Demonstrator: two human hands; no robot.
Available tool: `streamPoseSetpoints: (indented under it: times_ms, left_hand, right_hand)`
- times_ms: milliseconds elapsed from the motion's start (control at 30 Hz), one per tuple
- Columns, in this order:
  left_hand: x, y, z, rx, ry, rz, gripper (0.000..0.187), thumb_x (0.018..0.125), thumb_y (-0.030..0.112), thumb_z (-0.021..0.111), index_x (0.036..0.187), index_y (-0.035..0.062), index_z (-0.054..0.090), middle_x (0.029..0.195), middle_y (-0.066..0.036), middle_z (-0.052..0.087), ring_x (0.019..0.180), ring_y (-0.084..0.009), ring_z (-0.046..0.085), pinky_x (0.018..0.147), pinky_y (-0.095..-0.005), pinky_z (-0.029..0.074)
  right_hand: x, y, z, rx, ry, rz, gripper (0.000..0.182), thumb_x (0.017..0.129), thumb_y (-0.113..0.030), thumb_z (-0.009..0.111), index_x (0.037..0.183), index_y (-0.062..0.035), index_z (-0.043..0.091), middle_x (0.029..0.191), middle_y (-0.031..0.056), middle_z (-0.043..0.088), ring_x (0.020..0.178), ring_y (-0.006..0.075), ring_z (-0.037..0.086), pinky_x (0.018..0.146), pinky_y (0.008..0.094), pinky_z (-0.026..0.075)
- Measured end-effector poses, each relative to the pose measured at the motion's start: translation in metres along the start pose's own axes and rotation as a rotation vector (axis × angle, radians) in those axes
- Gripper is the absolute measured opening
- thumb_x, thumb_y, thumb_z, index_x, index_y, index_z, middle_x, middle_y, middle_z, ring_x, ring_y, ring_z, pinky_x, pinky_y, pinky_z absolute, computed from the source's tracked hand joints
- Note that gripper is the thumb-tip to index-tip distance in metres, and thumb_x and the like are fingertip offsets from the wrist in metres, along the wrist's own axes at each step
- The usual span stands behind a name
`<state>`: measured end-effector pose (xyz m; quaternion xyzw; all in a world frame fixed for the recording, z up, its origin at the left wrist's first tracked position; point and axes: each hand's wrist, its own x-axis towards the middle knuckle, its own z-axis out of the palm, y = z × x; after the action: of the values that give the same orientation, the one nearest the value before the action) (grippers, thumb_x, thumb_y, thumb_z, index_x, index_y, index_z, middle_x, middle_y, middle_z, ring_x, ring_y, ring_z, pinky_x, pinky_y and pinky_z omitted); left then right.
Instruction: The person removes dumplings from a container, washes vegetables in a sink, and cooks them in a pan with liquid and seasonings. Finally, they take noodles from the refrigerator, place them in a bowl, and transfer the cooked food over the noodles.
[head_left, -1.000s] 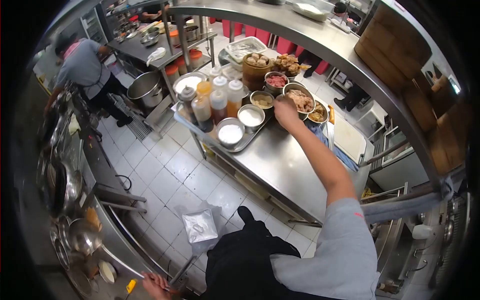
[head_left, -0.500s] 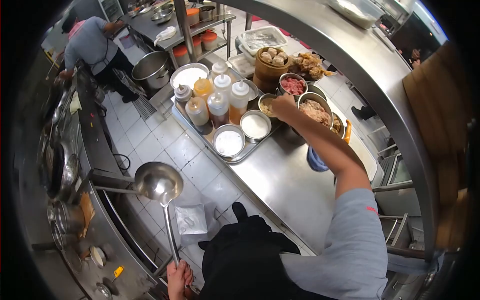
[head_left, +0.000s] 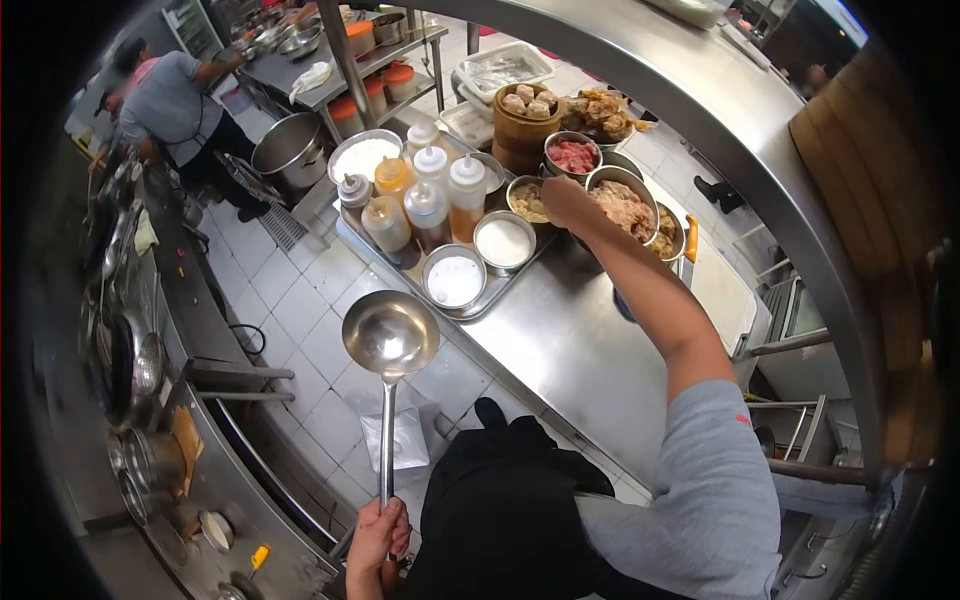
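My left hand point(head_left: 380, 530) is wrapped round the handle of a large steel ladle point(head_left: 391, 335), whose bowl faces up above the floor. No contents show in the ladle. Across the steel counter, my right hand point(head_left: 568, 203) is closed at the rim of a small metal bowl of pale chopped food point(head_left: 527, 202). Its fingertips are hidden behind the hand. Beside it stand a bowl of raw red meat point(head_left: 573, 155) and a larger bowl of pale minced meat point(head_left: 622, 208). Two bowls of white contents, one a white powder point(head_left: 455, 281), the other a white substance point(head_left: 503, 241), sit nearer.
Several squeeze bottles point(head_left: 428, 208) stand on a metal tray point(head_left: 480, 308). Behind the bowls is a bamboo steamer point(head_left: 520, 135) with round dumplings. An overhead steel shelf point(head_left: 640, 55) curves across the right. A co-worker point(head_left: 180, 100) stands far left, beside the stove line.
My left hand has swung the ladle to the right, its handle now more upright. My right hand stays at the small bowl, and the view has shifted slightly.
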<state>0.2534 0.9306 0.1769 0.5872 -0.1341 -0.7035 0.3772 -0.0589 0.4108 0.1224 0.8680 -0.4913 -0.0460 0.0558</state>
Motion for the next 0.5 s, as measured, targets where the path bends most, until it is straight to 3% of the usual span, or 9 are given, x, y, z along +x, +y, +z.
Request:
streamPoseSetpoints:
  times_ms: [67,233,400,467,500]
  left_hand:
    - [0.004,0.003,-0.007,0.018,-0.016,-0.009,0.036,0.101,0.032,0.052,0.077,0.0064,0.045,0.052,0.001,0.036,0.037,-0.0092,0.034,0.034,-0.0249,0.029]
    - [-0.001,0.003,-0.022,0.091,-0.035,-0.036,0.036,0.102,0.032,0.051,0.077,0.0061,0.045,0.052,-0.001,0.037,0.036,-0.0108,0.035,0.035,-0.0261,0.031]
    - [-0.004,-0.006,-0.036,0.123,-0.022,-0.031,0.036,0.102,0.031,0.05,0.076,0.0063,0.045,0.051,-0.002,0.039,0.036,-0.0117,0.036,0.036,-0.0265,0.031]
    - [-0.007,-0.004,-0.039,0.11,-0.023,-0.025,0.037,0.102,0.031,0.05,0.075,0.0064,0.045,0.051,-0.002,0.039,0.036,-0.0119,0.036,0.036,-0.0265,0.031]
    - [-0.007,-0.003,-0.04,0.094,-0.022,-0.034,0.036,0.102,0.031,0.05,0.075,0.0062,0.045,0.05,-0.002,0.039,0.036,-0.0118,0.036,0.036,-0.0265,0.031]
  right_hand:
    - [-0.002,-0.003,-0.004,0.011,0.003,0.056,0.012,0.076,-0.008,0.066,0.083,-0.0028,0.074,0.082,0.0175,0.072,0.083,0.0314,0.072,0.071,0.0388,0.058]
    - [-0.021,-0.025,-0.048,0.129,0.026,0.256,0.019,0.085,-0.008,0.055,0.086,-0.0009,0.073,0.088,0.0212,0.071,0.086,0.034,0.071,0.072,0.0427,0.057]
    - [-0.051,-0.037,-0.025,0.089,0.157,0.269,0.023,0.086,-0.009,0.052,0.096,0.0024,0.071,0.096,0.0248,0.069,0.088,0.0356,0.07,0.072,0.0443,0.057]
    - [-0.047,-0.038,0.004,0.082,-0.026,0.368,0.024,0.086,-0.008,0.051,0.095,0.0025,0.07,0.097,0.0251,0.069,0.091,0.0351,0.07,0.073,0.0445,0.057]
    - [-0.045,-0.036,0.001,0.022,-0.039,0.297,0.024,0.087,-0.008,0.049,0.094,0.0016,0.071,0.099,0.0248,0.068,0.092,0.0355,0.07,0.074,0.0447,0.057]
